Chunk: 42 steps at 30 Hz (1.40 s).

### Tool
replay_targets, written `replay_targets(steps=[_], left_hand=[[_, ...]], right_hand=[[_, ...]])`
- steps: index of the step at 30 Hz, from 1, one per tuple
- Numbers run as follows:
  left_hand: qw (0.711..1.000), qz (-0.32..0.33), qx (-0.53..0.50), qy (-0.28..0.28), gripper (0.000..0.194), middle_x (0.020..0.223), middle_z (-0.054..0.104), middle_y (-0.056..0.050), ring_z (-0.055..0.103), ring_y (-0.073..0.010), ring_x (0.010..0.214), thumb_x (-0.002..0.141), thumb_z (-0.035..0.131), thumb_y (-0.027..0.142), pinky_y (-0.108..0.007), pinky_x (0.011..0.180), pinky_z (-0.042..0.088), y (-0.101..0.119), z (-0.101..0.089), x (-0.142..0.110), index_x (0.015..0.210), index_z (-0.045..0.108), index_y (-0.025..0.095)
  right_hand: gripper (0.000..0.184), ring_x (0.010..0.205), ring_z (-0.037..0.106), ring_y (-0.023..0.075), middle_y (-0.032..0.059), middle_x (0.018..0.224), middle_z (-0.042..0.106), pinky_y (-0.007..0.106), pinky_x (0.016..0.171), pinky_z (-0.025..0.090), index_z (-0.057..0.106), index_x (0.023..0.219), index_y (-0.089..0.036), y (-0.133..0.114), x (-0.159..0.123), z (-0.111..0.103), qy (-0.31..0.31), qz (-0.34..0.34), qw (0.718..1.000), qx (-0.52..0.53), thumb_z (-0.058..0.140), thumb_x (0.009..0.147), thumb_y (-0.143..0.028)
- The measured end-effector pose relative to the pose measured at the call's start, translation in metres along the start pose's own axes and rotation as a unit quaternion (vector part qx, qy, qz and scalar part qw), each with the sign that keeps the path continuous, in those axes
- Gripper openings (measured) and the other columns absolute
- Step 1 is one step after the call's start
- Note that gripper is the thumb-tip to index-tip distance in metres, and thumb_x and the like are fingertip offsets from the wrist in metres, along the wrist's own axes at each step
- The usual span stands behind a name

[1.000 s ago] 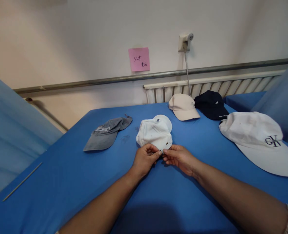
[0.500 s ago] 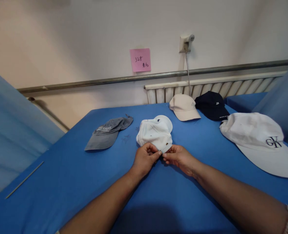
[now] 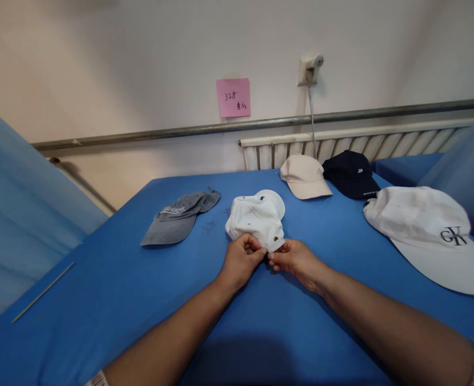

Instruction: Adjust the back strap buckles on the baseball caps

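Observation:
A small white baseball cap point(image 3: 253, 217) lies in the middle of the blue-covered table point(image 3: 172, 300), its brim pointing away and its back strap towards me. My left hand point(image 3: 241, 260) pinches the cap's near edge at the strap. Just to the right, my right hand point(image 3: 295, 260) closes its fingertips on the strap's other end. What exactly sits between the fingertips is partly hidden. To the left of the white cap rests a grey cap point(image 3: 178, 217) with white lettering.
A beige cap point(image 3: 304, 177) and a black cap point(image 3: 350, 172) stand at the back by the radiator point(image 3: 357, 140). A large white cap point(image 3: 425, 225) with dark letters lies at the right. A thin stick point(image 3: 44, 292) lies at the left edge, beside a blue curtain point(image 3: 31, 214).
The view has shifted slightly. Both hands keep their hold on the white cap's strap, with hardly any movement.

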<state>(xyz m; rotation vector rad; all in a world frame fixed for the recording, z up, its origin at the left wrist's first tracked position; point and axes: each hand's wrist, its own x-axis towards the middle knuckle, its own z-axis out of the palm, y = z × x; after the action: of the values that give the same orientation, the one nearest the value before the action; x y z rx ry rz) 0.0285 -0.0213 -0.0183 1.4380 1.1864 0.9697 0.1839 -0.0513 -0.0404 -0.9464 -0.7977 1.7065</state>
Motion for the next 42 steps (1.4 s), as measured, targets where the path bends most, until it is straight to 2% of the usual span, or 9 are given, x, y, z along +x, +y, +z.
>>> replay_targets(steps=[5, 8, 17, 20, 24, 32, 39, 42], left_hand=[[0.997, -0.047, -0.041, -0.040, 0.026, 0.061, 0.057, 0.005, 0.047, -0.0063, 0.043, 0.068, 0.073, 0.032, -0.019, 0.043, 0.037, -0.002, -0.003, -0.001, 0.077, 0.053, 0.017], [0.995, -0.054, -0.054, -0.057, 0.030, 0.065, 0.060, 0.004, 0.048, -0.0056, 0.043, 0.067, 0.074, 0.032, -0.018, 0.042, 0.038, -0.001, -0.005, -0.002, 0.084, 0.054, 0.016], [0.997, -0.047, -0.049, -0.043, 0.030, 0.066, 0.061, 0.003, 0.047, -0.0055, 0.043, 0.066, 0.074, 0.034, -0.018, 0.041, 0.037, -0.002, -0.009, 0.001, 0.080, 0.054, 0.016], [0.998, -0.039, -0.041, -0.042, 0.027, 0.062, 0.057, 0.004, 0.045, -0.0054, 0.042, 0.066, 0.073, 0.032, -0.018, 0.040, 0.034, 0.000, -0.015, 0.003, 0.077, 0.055, 0.017], [0.996, -0.023, -0.042, -0.078, 0.023, 0.062, 0.055, 0.005, 0.043, -0.0055, 0.044, 0.066, 0.072, 0.029, -0.018, 0.043, 0.035, 0.005, -0.024, 0.004, 0.076, 0.055, 0.017], [0.991, 0.065, 0.105, -0.056, 0.017, 0.070, 0.060, 0.001, 0.049, -0.0096, 0.058, 0.075, 0.068, 0.031, -0.021, 0.055, 0.039, 0.002, -0.026, 0.004, 0.076, 0.061, 0.015], [0.994, 0.058, 0.067, -0.066, 0.019, 0.069, 0.057, 0.002, 0.048, -0.0098, 0.057, 0.076, 0.068, 0.031, -0.022, 0.057, 0.040, 0.002, -0.025, 0.004, 0.075, 0.056, 0.016], [0.989, 0.075, 0.107, -0.070, 0.019, 0.071, 0.059, 0.002, 0.050, -0.0104, 0.058, 0.080, 0.064, 0.033, -0.023, 0.058, 0.041, 0.001, -0.025, 0.004, 0.078, 0.056, 0.017]], right_hand=[[0.033, 0.059, 0.057, 0.0112, 0.0026, 0.070, 0.065, 0.026, 0.058, 0.045, 0.070, 0.080, -0.013, -0.002, 0.001, -0.002, 0.028, 0.010, 1.000, -0.010, 0.088, 0.058, -0.031], [0.034, 0.060, 0.057, 0.0103, 0.0019, 0.070, 0.064, 0.025, 0.059, 0.046, 0.070, 0.081, -0.013, -0.005, -0.001, -0.002, 0.024, 0.014, 1.000, -0.005, 0.087, 0.059, -0.032], [0.032, 0.061, 0.058, 0.0114, 0.0038, 0.076, 0.066, 0.027, 0.059, 0.047, 0.069, 0.079, -0.014, -0.006, -0.003, -0.002, 0.011, 0.013, 1.000, 0.006, 0.085, 0.064, -0.036], [0.028, 0.066, 0.060, 0.0120, 0.0036, 0.079, 0.066, 0.027, 0.064, 0.049, 0.068, 0.081, -0.014, -0.008, -0.001, -0.006, 0.011, 0.025, 0.998, 0.058, 0.084, 0.066, -0.033], [0.024, 0.066, 0.061, 0.0118, 0.0017, 0.073, 0.065, 0.025, 0.066, 0.049, 0.068, 0.082, -0.015, -0.011, 0.001, -0.011, 0.016, 0.038, 0.993, 0.107, 0.084, 0.067, -0.026], [0.022, 0.063, 0.057, 0.0086, 0.0013, 0.075, 0.066, 0.022, 0.062, 0.047, 0.067, 0.077, -0.014, -0.010, 0.003, -0.011, 0.015, 0.028, 0.995, 0.097, 0.084, 0.067, -0.025], [0.025, 0.061, 0.055, 0.0085, 0.0011, 0.074, 0.065, 0.023, 0.061, 0.044, 0.066, 0.076, -0.015, -0.011, 0.002, -0.010, 0.013, 0.001, 0.996, 0.083, 0.084, 0.066, -0.029], [0.027, 0.060, 0.054, 0.0086, 0.0011, 0.074, 0.065, 0.023, 0.060, 0.043, 0.066, 0.075, -0.015, -0.011, 0.002, -0.009, 0.023, -0.013, 0.998, 0.063, 0.084, 0.065, -0.031]])
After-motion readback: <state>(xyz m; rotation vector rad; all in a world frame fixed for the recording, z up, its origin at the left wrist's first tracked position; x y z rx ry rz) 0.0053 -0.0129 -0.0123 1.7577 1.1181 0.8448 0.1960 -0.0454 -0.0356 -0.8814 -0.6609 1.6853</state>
